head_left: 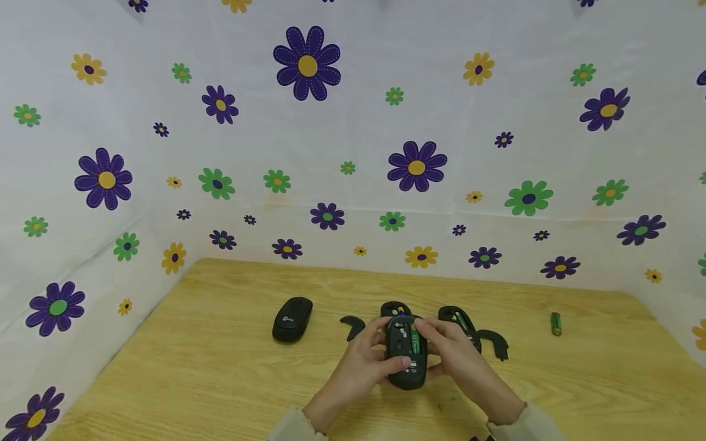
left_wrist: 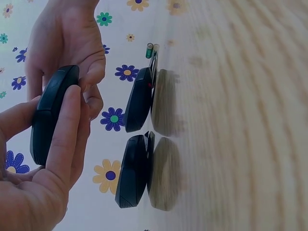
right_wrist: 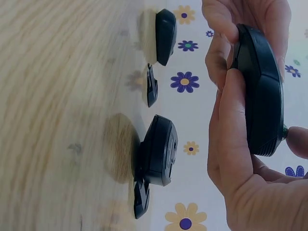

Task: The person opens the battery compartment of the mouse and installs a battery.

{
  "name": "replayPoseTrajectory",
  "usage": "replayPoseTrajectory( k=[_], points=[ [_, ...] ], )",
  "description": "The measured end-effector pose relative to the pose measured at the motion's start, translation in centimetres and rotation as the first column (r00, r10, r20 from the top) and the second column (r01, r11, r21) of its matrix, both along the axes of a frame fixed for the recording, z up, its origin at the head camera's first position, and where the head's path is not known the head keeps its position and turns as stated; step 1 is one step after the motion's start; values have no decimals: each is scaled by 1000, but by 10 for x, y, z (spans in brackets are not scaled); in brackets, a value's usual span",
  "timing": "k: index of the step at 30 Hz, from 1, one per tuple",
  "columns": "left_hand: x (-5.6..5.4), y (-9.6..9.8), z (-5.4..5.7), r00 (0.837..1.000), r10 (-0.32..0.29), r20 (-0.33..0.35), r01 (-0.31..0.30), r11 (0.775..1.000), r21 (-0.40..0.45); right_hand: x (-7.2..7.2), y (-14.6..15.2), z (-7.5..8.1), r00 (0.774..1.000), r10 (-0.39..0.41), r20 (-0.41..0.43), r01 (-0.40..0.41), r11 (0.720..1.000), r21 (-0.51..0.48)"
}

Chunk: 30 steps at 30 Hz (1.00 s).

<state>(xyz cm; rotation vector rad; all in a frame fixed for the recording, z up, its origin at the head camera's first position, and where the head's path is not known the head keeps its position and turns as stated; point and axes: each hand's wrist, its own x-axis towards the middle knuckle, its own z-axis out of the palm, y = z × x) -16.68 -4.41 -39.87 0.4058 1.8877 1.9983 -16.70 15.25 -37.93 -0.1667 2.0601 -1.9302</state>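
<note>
A black computer mouse (head_left: 407,378) is held underside up above the table, its battery bay uncovered. Inside the bay lies a green battery (head_left: 416,342). My left hand (head_left: 360,361) grips the mouse from the left, thumb across its underside. From the right, my right hand (head_left: 456,352) holds it too, fingers behind the body and thumb at the battery's upper end. In the right wrist view, that thumb (right_wrist: 297,140) meets a bit of green at the mouse's edge. The right hand's fingers (right_wrist: 234,120) lie along the side of the mouse.
Behind the hands lie two upturned mice, one partly hidden (head_left: 393,307) and one with a battery inside (head_left: 453,313). Curved black covers lie left (head_left: 353,326) and right (head_left: 496,343) of them. Another mouse (head_left: 292,320) sits upright at left; a loose green battery (head_left: 556,323) stands out at right.
</note>
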Motion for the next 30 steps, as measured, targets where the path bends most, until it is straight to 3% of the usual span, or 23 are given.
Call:
replayPoseTrajectory(
  k=[13,30],
  points=[
    [3,4,3,1000,18,1,-18,1000,-6,5,1,0,999,-47,0,47,999,12],
    [9,2,2,999,-40,23,39,999,28,18,-6,-2,986,-165,25,165,986,32]
  ],
)
